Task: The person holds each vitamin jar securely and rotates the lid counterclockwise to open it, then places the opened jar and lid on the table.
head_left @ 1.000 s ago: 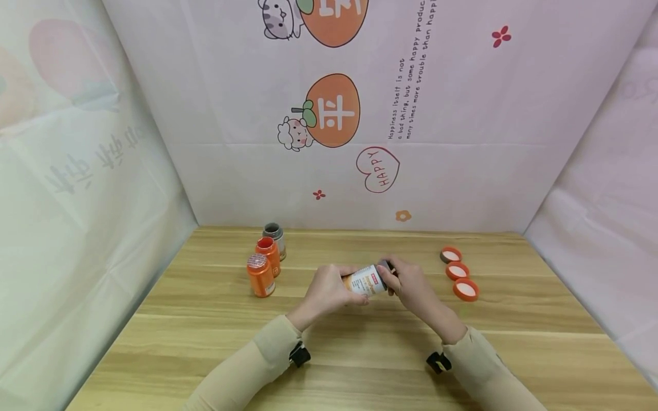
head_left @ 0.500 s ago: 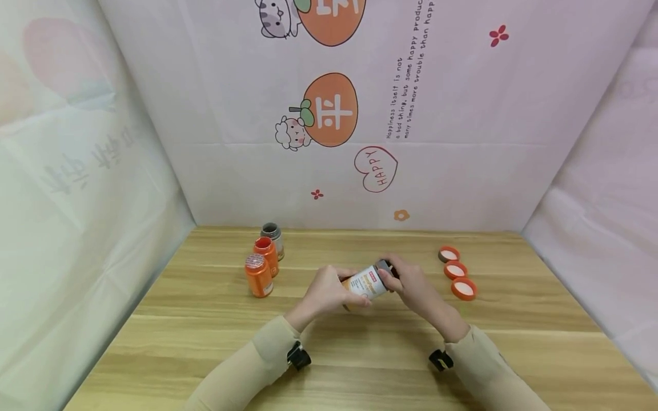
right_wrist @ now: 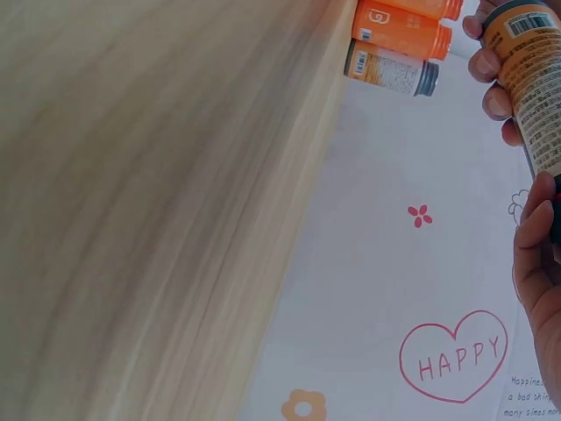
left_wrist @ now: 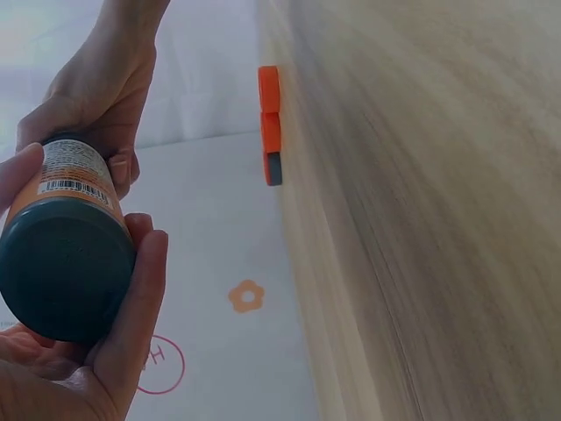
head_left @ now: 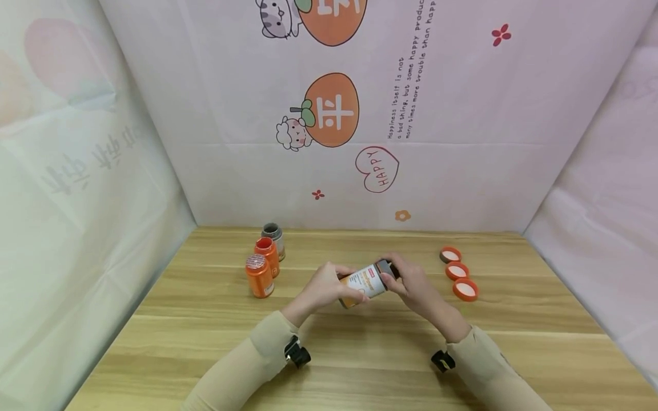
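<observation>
In the head view, a bottle (head_left: pixel 369 281) with a white and orange label is held tilted above the table, its grey top end up to the right. My left hand (head_left: pixel 326 290) grips the lower part, thumb across the front. The fingers of my right hand (head_left: pixel 415 292) curl round the grey cap end (head_left: pixel 385 266), hiding much of it. The left wrist view faces the bottle's dark round base (left_wrist: pixel 66 267), with my left hand wrapped about it. At the right wrist view's edge, the bottle (right_wrist: pixel 532 88) shows fine print and a barcode.
Left on the wooden table (head_left: pixel 205 354) stand an orange bottle (head_left: pixel 260 279), another open orange one (head_left: pixel 269 258) and an open grey-necked one (head_left: pixel 277 240). Right lie a grey-and-orange cap (head_left: pixel 450 255) and two orange caps (head_left: pixel 457 271), (head_left: pixel 465 290), insides up. A printed cloth (head_left: pixel 247 182) hangs behind.
The bottle has turned a little between my hands, and more of its orange lower part shows. Both hands keep their hold in nearly the same place. The standing bottles and loose caps stay put.
</observation>
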The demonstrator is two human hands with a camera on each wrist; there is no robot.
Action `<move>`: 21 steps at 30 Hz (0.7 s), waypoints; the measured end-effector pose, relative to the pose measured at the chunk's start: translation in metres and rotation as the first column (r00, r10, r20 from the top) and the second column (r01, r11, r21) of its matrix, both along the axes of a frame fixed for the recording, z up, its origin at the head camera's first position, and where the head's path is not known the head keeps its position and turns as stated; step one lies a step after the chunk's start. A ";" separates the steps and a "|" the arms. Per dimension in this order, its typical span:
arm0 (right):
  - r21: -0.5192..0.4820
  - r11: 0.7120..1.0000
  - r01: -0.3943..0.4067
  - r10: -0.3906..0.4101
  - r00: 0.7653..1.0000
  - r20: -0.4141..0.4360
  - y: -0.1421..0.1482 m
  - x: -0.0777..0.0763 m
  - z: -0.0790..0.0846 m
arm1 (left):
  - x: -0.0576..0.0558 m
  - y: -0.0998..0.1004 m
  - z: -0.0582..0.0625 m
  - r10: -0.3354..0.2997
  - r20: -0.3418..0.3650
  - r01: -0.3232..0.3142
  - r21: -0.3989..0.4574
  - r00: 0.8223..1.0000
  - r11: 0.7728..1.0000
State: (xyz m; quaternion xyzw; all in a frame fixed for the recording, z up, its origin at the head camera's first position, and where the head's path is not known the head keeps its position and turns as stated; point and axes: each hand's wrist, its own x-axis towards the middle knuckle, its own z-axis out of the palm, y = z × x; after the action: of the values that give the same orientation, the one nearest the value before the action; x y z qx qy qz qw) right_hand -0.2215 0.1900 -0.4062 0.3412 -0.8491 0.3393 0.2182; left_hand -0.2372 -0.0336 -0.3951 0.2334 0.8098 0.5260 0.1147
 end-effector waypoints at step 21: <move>-0.045 0.999 0.002 0.003 0.993 0.120 -0.002 0.003 0.002 | 0.003 0.002 -0.006 0.014 -0.051 -0.015 -0.009 0.999 1.000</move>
State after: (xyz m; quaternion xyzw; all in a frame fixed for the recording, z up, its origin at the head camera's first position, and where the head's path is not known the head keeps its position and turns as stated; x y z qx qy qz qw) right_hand -0.2180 0.1884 -0.4038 0.3153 -0.8526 0.3785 0.1744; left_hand -0.2343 -0.0316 -0.4011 0.2403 0.8164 0.5171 0.0913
